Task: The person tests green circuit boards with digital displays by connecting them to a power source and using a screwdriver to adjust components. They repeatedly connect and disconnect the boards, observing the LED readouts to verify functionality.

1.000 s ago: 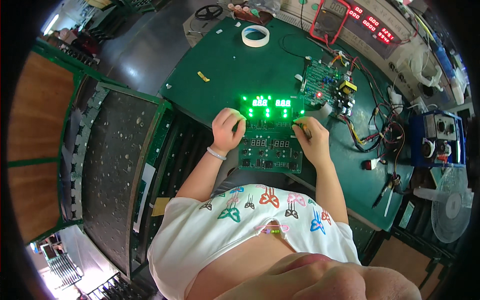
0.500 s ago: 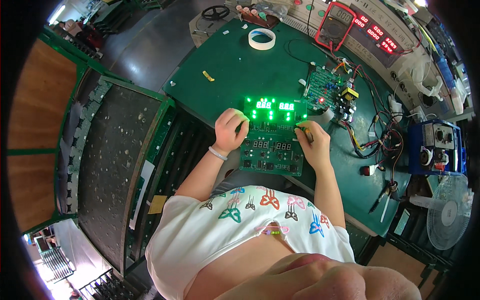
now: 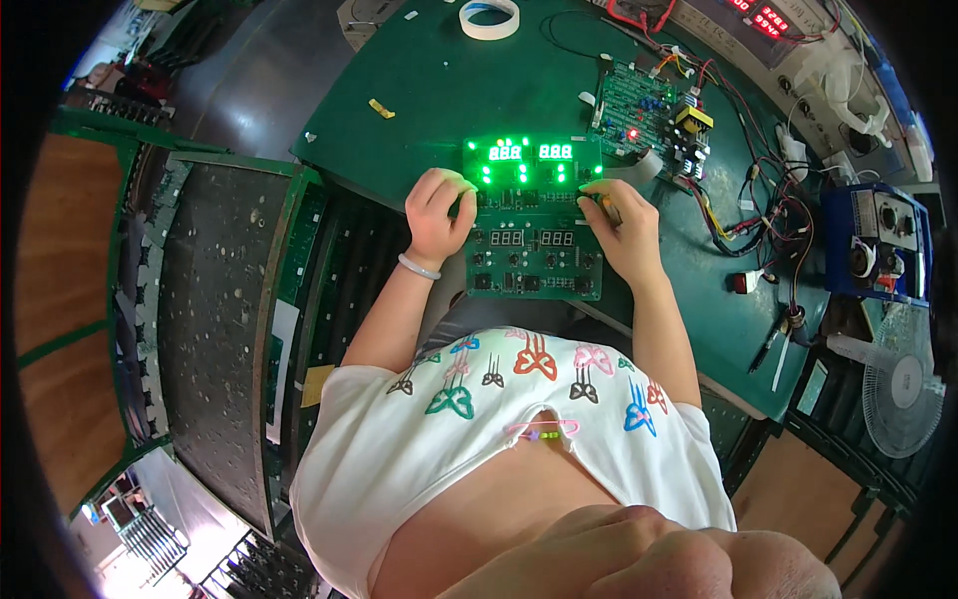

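A green circuit board panel [image 3: 531,222] hangs partly over the near table edge. Its far part has glowing green digit displays [image 3: 529,153] and several green lights; the digit displays on its near part are dark. My left hand [image 3: 437,212], with a pale bracelet at the wrist, pinches the panel's left edge. On the opposite edge, my right hand [image 3: 625,226] is closed with thumb and fingers together. A small yellowish piece shows among the right fingers, too covered to name. Beyond, to the right, lies a second circuit board [image 3: 637,110] with a red light and a yellow transformer [image 3: 694,120].
Tangled wires [image 3: 763,210] run along the table's right side, near a blue-framed device [image 3: 873,242] and a small fan [image 3: 903,384]. A white tape roll [image 3: 489,18] lies at the far side. A dark rack [image 3: 215,329] stands left of the table.
The whole view has shifted, so the table and hands sit higher in the picture. Both hands keep their places on the panel, and its far displays remain lit.
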`<state>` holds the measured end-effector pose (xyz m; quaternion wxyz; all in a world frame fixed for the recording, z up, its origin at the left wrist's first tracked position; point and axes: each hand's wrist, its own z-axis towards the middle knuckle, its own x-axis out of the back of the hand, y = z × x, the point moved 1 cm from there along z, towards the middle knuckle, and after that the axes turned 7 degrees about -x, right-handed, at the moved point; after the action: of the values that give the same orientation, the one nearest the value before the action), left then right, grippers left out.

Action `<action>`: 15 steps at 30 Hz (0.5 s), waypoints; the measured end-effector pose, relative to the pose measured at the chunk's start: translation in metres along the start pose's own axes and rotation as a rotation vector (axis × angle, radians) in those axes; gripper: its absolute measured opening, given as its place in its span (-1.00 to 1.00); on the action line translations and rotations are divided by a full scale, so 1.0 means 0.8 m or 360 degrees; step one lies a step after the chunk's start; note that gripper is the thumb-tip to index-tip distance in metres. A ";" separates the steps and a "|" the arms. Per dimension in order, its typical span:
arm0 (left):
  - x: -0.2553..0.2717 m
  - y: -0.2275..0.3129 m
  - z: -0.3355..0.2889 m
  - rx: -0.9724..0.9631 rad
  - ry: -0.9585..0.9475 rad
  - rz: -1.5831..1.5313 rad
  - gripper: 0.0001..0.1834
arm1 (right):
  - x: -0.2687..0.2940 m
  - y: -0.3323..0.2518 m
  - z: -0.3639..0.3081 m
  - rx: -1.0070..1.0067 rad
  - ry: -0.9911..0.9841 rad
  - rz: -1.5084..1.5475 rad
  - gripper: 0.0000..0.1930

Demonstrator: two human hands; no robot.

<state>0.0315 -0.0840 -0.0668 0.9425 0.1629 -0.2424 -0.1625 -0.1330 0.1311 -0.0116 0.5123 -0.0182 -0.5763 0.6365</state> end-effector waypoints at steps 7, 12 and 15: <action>0.000 -0.001 -0.001 0.0001 -0.0010 0.0010 -0.95 | 0.002 -0.002 0.001 0.0005 -0.0031 -0.0001 -0.84; 0.000 -0.002 -0.002 0.0004 -0.0016 0.0010 -0.95 | 0.002 -0.004 0.000 -0.0059 -0.0060 0.0000 -0.84; 0.000 -0.001 -0.001 0.0008 -0.0016 0.0006 -0.97 | 0.003 -0.004 0.000 -0.0070 -0.0065 0.0007 -0.84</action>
<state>0.0319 -0.0845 -0.0680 0.9412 0.1639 -0.2479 -0.1610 -0.1318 0.1320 -0.0081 0.4985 -0.0176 -0.6004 0.6250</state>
